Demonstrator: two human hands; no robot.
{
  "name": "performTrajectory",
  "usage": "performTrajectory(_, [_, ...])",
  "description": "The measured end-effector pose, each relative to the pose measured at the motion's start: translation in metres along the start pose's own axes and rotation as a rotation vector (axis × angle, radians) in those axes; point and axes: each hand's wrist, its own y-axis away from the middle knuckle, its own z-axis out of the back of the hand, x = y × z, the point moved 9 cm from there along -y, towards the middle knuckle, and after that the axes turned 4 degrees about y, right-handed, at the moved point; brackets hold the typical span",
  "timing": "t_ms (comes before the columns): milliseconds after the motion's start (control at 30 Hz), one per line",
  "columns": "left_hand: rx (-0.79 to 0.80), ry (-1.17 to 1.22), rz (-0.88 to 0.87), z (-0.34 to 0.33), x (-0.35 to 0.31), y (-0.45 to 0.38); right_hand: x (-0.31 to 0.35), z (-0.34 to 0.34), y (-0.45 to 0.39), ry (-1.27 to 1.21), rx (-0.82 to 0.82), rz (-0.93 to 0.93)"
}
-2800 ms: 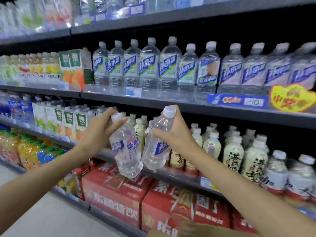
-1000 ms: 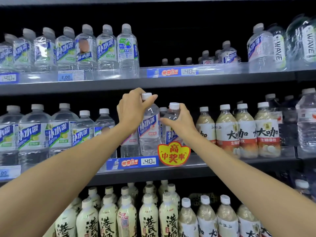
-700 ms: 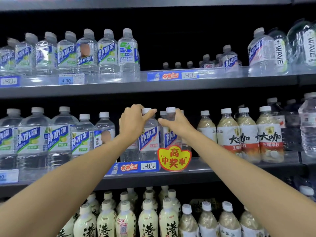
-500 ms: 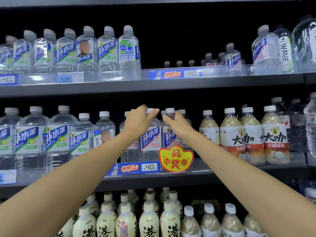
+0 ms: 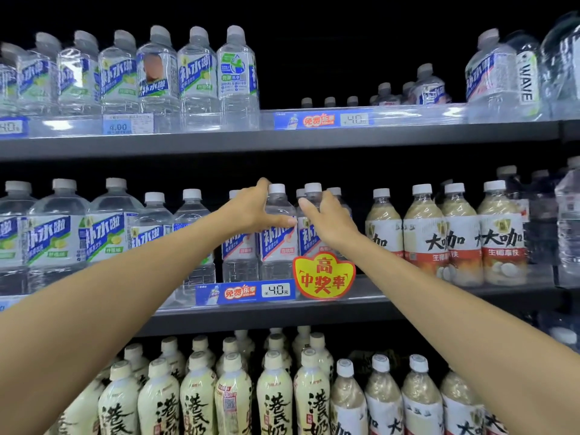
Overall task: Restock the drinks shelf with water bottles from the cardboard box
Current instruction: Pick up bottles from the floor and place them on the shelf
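Bottles of water stand in rows on the middle shelf (image 5: 282, 312), and both bare arms reach up to them from below. The left hand (image 5: 251, 211) curls around the shoulder of one water bottle (image 5: 277, 233), thumb stretched across its front just above the blue and white label and fingers wrapped behind its neck; the grip is closed on the bottle, which stands upright on the shelf with its white cap showing above the hand. The right hand (image 5: 326, 219) lies against the neighbouring bottle (image 5: 309, 221) immediately to the right, fingers spread over its front and side; whether this grip is truly closed around the bottle or only pressing on it cannot be told, since the fingertips are hidden behind it. The two bottles stand side by side, touching or nearly so, above a price strip (image 5: 246, 291) and a yellow and red promotion tag (image 5: 323, 276) clipped to the shelf edge. To the left on the same shelf stand larger water bottles (image 5: 106, 227) with green and blue labels; to the right stand milk tea bottles (image 5: 461, 233) with red and white labels. The upper shelf (image 5: 282, 139) carries more water, with a gap in its middle. The cardboard box is out of view.
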Motion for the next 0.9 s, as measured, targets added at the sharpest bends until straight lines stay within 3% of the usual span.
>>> performTrajectory(367, [-0.146, -0.031, -0.033, 0.003, -0.004, 0.016, 0.004, 0.003, 0.012, -0.078, 0.113, -0.070])
performTrajectory(433, [-0.190, -0.049, -0.115, 0.011, -0.011, 0.026, 0.010, 0.014, 0.019, 0.017, 0.056, -0.027])
performTrajectory(600, [-0.279, -0.333, -0.357, 0.025, -0.029, 0.061, 0.048, 0.052, 0.059, 0.212, -0.300, 0.254])
performTrajectory(733, [-0.333, -0.574, -0.551, 0.024, -0.033, 0.083, 0.067, 0.045, 0.081, 0.396, -0.307, 0.357])
performTrajectory(900, [-0.399, -0.503, -0.653, 0.033, -0.028, 0.086, 0.092, 0.023, 0.084, 0.436, -0.281, 0.427])
